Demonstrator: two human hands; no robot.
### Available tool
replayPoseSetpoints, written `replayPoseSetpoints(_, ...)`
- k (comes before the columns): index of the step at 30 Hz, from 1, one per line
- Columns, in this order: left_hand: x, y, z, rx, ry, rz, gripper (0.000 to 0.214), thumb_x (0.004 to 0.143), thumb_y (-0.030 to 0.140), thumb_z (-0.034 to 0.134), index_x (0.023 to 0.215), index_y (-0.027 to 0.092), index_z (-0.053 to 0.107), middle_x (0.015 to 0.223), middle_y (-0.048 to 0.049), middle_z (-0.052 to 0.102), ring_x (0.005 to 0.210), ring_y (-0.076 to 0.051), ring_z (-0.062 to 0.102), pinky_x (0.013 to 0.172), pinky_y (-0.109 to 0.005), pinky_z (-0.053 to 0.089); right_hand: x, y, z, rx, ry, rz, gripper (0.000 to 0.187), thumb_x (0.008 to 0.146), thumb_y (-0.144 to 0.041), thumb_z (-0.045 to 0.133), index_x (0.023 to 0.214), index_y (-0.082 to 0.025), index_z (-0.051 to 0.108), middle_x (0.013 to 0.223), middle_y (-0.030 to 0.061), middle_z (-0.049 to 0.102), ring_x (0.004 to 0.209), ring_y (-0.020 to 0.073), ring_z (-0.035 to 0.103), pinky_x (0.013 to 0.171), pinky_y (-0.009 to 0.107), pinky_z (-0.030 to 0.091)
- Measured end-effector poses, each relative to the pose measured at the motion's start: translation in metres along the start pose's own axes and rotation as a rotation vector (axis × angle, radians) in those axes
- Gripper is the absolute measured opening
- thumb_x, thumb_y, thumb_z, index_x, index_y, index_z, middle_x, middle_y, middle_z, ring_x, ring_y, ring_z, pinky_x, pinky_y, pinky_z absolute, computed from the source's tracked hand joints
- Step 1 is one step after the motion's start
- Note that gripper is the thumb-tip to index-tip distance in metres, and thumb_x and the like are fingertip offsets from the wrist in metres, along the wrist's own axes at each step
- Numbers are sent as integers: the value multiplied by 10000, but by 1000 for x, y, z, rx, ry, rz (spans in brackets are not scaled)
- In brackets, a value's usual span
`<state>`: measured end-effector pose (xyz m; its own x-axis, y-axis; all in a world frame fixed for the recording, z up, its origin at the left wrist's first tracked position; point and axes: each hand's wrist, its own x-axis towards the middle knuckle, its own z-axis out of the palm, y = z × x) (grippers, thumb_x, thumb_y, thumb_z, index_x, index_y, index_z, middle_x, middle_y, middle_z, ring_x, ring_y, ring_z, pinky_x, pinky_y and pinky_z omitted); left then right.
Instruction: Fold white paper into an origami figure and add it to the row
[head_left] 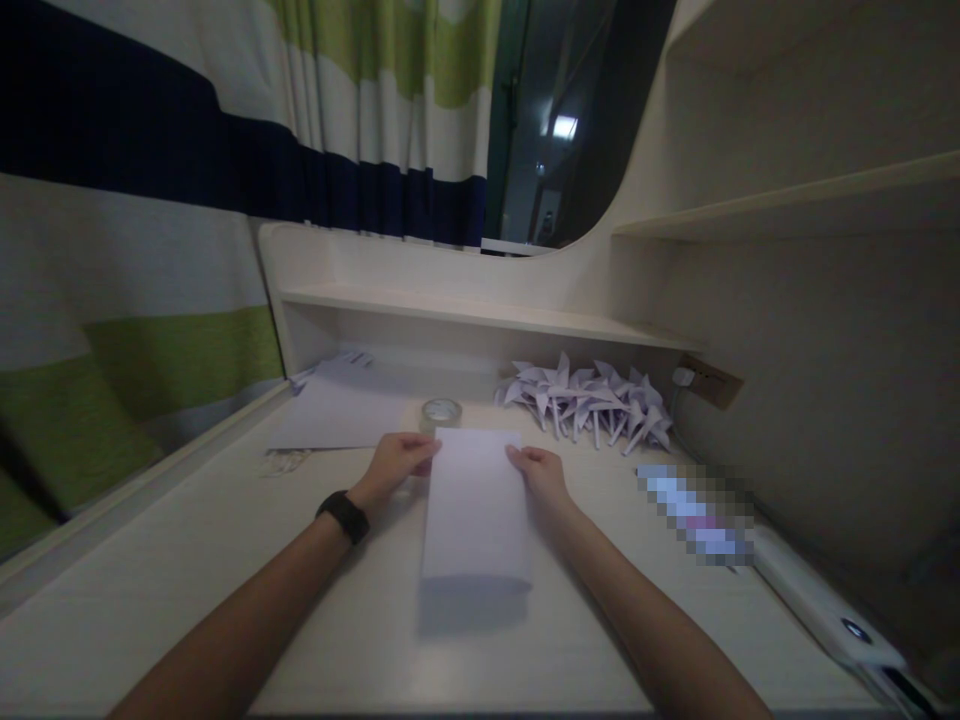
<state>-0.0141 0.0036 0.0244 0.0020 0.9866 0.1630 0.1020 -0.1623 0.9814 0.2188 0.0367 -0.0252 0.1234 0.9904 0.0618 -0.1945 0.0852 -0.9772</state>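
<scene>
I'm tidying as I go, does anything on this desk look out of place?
Nothing spilled or damaged. A crumpled scrap lies loose left of the left hand holding the white sheet, and the folded paper figures sit jumbled in a heap.

Folded sheet (475, 505) on surface (225, 560) between hands; tape roll (441, 411) behind it, paper pinwheels (589, 400) behind right.

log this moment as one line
left hand: holds paper left edge | right hand: holds paper right edge | paper: near end raised off desk | tape roll: behind paper
</scene>
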Motion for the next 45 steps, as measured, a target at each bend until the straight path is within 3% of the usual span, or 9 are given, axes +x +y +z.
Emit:
replayPoseSetpoints(21, 0, 4, 1, 7, 1, -2, 391, 642, 493, 739, 663, 105, 700, 669, -86, 676, 587, -169, 587, 580, -281, 460, 0, -1, 0, 36, -8, -32, 390, 559, -482, 815, 537, -173, 578, 475, -17, 568, 429, 116, 455, 442, 250, 303)
replayPoseSetpoints(28, 1, 7, -1, 66, 96, 41, 360, 658, 472, 711, 623, 114, 693, 618, -77, 658, 564, -167, 577, 570, -284, 457, 1, 1, 0, 59, -67, 77, 357, 554, -451, 830, 580, -157, 628, 485, 33, 613, 461, 160, 541, 460, 276, 377)
replayPoseSetpoints(36, 7, 4, -7, 58, 152, 32, 309, 642, 434, 720, 618, 126, 698, 612, -71, 659, 548, -158, 564, 546, -283, 464, 2, 3, -2, 35, -111, 119, 329, 607, -426, 805, 552, -160, 619, 488, 48, 625, 443, 159, 546, 459, 283, 403)
replayPoseSetpoints(45, 14, -4, -14, -48, 147, 18, 329, 629, 434, 759, 689, 113, 717, 666, -72, 677, 569, -144, 570, 545, -268, 481, 0, 0, -1, 22, -156, 124, 305, 599, -400, 812, 569, -160, 626, 516, 56, 649, 468, 165, 575, 459, 272, 416)
